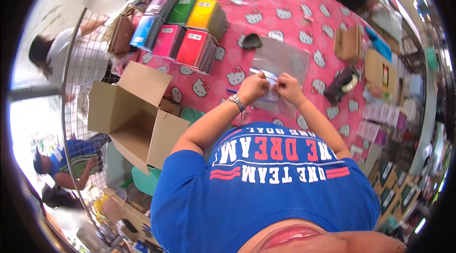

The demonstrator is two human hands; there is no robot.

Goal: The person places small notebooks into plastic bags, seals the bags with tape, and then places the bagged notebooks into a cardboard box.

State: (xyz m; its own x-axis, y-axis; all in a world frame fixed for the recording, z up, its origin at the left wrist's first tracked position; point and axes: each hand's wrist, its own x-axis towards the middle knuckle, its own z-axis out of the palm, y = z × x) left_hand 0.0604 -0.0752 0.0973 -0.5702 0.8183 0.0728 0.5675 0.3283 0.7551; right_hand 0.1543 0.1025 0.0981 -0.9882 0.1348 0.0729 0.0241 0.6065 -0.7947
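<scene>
Close together in front of my body, my left hand and my right hand are both closed, with fingertips pinching a shiny piece of clear plastic. It looks like a thin bag or wrapper, and what it may hold cannot be made out. Beneath and beyond the hands, more flat clear plastic lies on the pink patterned tablecloth. A metal watch is on my left wrist. Beside that wrist a thin blue item, perhaps a pen, shows partly. A small dark dish-like object sits at the plastic's far left corner.
Stacks of spiral notebooks in several colours stand at the far left. An open cardboard box is by my left arm. To the right lie a black tape dispenser, a brown carton and packs. People are beyond the wire mesh.
</scene>
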